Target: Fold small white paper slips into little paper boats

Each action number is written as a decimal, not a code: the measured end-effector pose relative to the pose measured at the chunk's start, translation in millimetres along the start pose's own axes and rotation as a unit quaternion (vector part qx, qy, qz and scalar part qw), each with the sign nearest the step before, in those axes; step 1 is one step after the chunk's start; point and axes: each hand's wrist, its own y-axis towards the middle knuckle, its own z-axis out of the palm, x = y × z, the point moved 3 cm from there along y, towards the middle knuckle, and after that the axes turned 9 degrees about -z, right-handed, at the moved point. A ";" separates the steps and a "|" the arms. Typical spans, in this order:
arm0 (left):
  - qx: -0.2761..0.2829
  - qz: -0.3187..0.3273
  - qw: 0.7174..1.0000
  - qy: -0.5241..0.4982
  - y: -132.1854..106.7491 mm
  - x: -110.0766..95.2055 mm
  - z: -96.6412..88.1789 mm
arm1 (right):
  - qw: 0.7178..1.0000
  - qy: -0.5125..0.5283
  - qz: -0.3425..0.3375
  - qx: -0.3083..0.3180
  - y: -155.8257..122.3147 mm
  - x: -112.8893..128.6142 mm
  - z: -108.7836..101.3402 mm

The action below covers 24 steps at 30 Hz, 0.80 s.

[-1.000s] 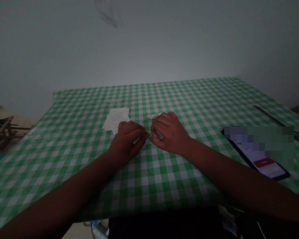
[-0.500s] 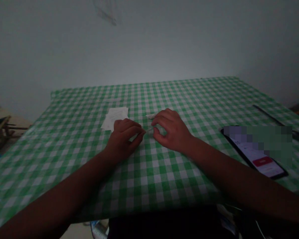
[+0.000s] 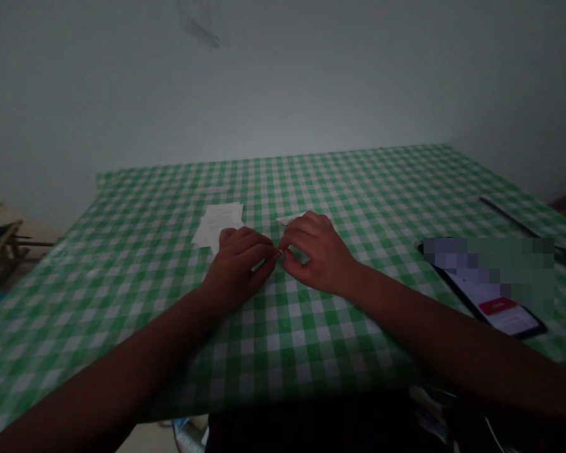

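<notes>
My left hand [image 3: 240,261] is closed in a pinch, thumb and forefinger pressed on a small pale strip [image 3: 280,252], most of it hidden by the fingertips. On the strip's other side, my right hand [image 3: 318,255] also pinches, its thumb and forefinger meeting at the strip; the fingertips of both hands almost touch. Just behind my left hand lie several overlapping white paper sheets [image 3: 218,220] with faint print. A flat white printed piece [image 3: 290,218] lies beyond my right hand, partly covered by its fingers.
A green-and-white checked cloth [image 3: 283,352] covers the table. To the right lies a phone [image 3: 512,321] with its screen lit, near a thin dark object [image 3: 509,216]. A pale wall [image 3: 311,82] rises behind the table. Wooden furniture [image 3: 4,251] stands at the far left.
My right hand has moved slightly left and toward me, closing the gap to my left fingertips. Less of the pale strip shows between the hands. My left hand has shifted slightly right.
</notes>
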 end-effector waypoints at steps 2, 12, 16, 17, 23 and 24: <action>0.003 0.002 1.000 0.001 -0.2 0.4 0.3 | 1.000 0.003 -0.001 0.001 0.3 1.8 1.6; -0.003 -0.022 1.000 0.010 1.1 2.9 -4.0 | 0.999 -0.024 0.046 -0.006 -1.1 -14.7 1.2; 0.000 -0.051 0.999 0.015 1.3 8.1 -7.1 | 0.995 -0.043 0.085 -0.014 -3.8 -34.1 -4.3; -0.003 -0.056 0.998 0.014 1.2 9.7 -7.5 | 0.994 -0.046 0.095 -0.021 -4.2 -37.4 -6.4; -0.012 -0.061 0.998 0.003 0.5 14.8 -6.2 | 0.994 -0.020 0.092 -0.059 -3.0 -34.9 -14.6; -0.009 -0.060 0.998 0.002 0.3 14.8 -5.9 | 0.994 -0.016 0.086 -0.057 -2.6 -32.9 -14.4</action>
